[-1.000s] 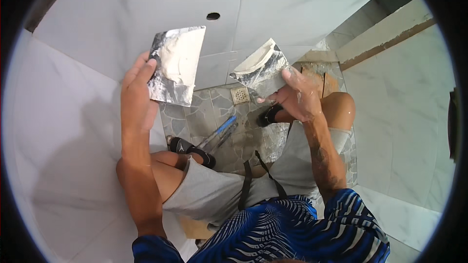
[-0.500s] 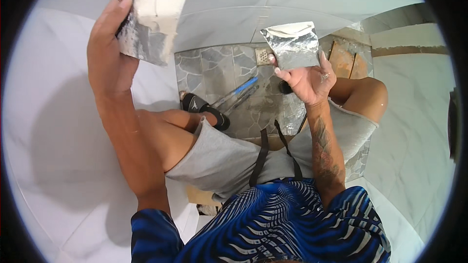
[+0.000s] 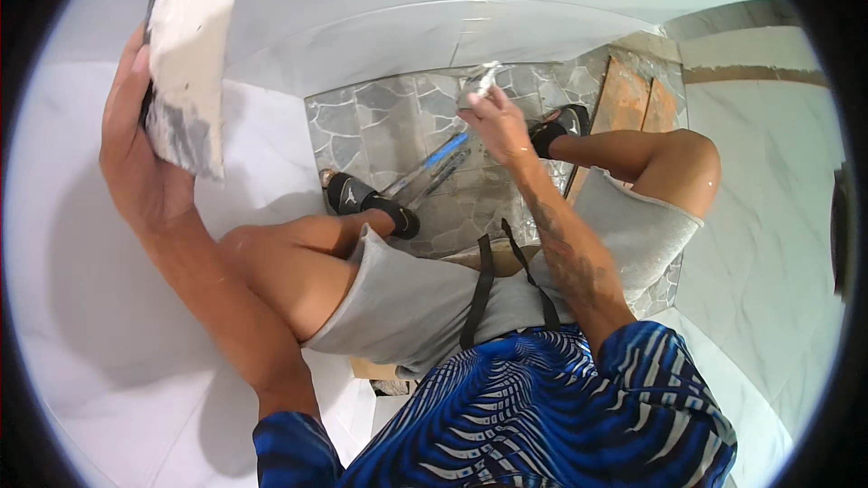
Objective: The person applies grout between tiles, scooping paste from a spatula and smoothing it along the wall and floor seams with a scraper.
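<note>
My left hand (image 3: 145, 158) grips the dark edge of a flat board (image 3: 192, 45) held up at the far left. A thick, smooth coat of off-white paste covers most of its face, and the lower end is smeared grey. Over the floor, my right hand (image 3: 502, 131) is closed on a small metal scraper blade (image 3: 476, 84). The blade is turned nearly edge-on, with white paste along its far edge. My right fingertips are partly hidden by the angle. Board and blade are well apart.
Below my hands lies a grey stone-pattern floor (image 3: 375, 131). A blue-handled tool (image 3: 445, 149) rests there between my sandalled feet. Rusty-brown boards (image 3: 624, 95) lie at the right. Pale tiled walls (image 3: 389, 41) stand close in front and at both sides.
The coated board has moved left and slightly nearer in my left hand. My right hand has swung left, turning the blade from face-on to nearly edge-on. My right foot now shows.
</note>
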Motion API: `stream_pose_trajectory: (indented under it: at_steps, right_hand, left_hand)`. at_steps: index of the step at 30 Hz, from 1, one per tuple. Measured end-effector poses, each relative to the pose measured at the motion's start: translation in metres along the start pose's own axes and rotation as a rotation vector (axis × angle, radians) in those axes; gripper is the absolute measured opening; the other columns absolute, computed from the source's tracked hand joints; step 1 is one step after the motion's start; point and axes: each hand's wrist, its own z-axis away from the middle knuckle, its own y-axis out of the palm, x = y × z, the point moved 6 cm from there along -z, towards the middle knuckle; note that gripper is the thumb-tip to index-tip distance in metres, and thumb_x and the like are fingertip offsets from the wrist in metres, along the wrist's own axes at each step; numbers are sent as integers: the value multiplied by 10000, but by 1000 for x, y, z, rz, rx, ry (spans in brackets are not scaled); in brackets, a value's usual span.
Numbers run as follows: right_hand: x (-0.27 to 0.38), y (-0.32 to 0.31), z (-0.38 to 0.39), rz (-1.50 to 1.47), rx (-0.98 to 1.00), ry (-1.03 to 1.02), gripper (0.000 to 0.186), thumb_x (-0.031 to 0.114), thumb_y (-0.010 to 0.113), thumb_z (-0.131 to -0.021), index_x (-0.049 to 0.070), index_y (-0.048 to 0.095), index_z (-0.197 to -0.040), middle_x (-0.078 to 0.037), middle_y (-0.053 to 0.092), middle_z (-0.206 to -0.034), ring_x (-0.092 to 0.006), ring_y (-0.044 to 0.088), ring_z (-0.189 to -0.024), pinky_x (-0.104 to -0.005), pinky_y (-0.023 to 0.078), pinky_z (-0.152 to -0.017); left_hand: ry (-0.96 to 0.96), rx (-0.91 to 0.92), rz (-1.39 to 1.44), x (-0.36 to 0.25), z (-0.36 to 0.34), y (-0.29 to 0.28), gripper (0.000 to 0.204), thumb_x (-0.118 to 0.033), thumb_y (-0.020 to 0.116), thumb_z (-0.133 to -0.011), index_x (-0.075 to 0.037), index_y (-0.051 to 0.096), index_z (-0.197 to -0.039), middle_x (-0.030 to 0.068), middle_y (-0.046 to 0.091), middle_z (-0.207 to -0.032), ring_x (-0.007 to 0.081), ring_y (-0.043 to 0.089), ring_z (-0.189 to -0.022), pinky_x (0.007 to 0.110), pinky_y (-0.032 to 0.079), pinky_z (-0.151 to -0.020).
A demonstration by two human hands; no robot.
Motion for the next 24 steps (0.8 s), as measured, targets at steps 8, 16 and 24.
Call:
stream_pose_trajectory:
  at_steps: [8, 16, 24]
  right_hand:
    - [-16, 5, -61, 256, -304, -344, 767, 175, 721, -823, -75, 267, -1388, -173, 565, -1094, -186, 587, -927, -305, 527, -794]
    - [-41, 9, -101, 233, -402, -413, 725, 182, 722, -823, -69, 312, -1365, -113, 569, -989, -161, 575, -879, -283, 513, -725]
    - [-53, 13, -84, 335, -195, -362, 718, 182, 714, -828, -64, 318, -1374, -85, 585, -955, -146, 572, -818, -284, 510, -716]
  left_hand:
    - [-64, 177, 124, 8, -4, 23, 420, -144, 404, -955, 107, 388, -1291, 178, 606, -1074, 145, 645, -902, 254, 556, -729]
    - [-75, 97, 105, 16, -8, 22, 426, -159, 390, -961, 105, 377, -1296, 168, 603, -1081, 144, 629, -951, 244, 532, -772]
    - [-56, 115, 174, 12, -2, 15, 446, -160, 370, -971, 116, 338, -1320, 185, 580, -1145, 157, 611, -1003, 256, 506, -825]
